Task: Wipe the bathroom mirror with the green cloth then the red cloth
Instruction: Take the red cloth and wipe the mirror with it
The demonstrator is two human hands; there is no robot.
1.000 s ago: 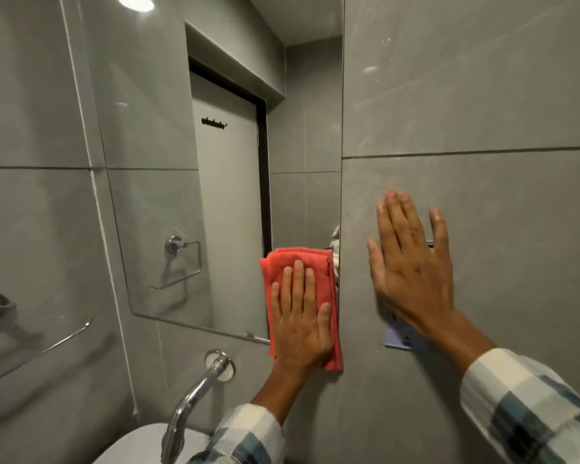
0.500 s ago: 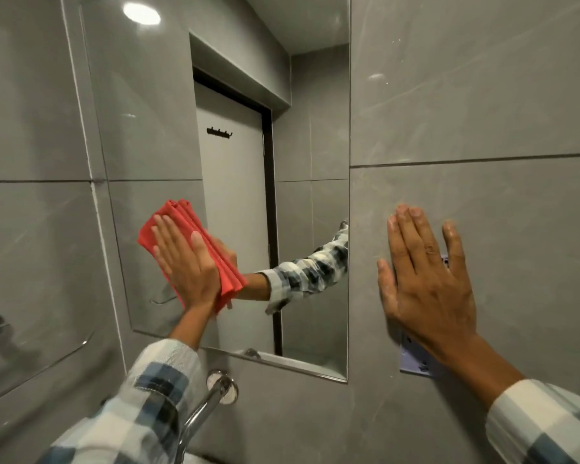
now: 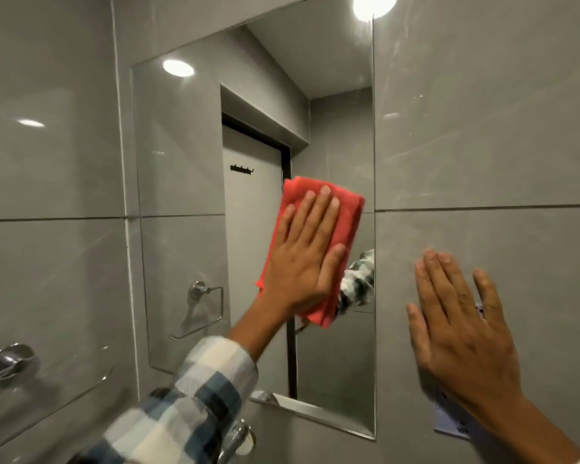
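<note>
My view of a grey-tiled bathroom wall, glossy, with dark grout lines, and a frameless mirror fixed flat against it. My left hand lies flat with fingers stretched out and close together, pressing the folded red cloth against the glass in the right part of the mirror, near its right edge; the cloth shows above and below the palm. My right hand rests open, fingers spread, palm against the tile just right of the mirror, holding nothing, and partly covers a pale wall plate. The mirror reflects a white door with a hook rack, a towel ring, a ceiling light and my checked sleeve. A chrome tap stands below the mirror; a chrome fitting sits at the far left
</note>
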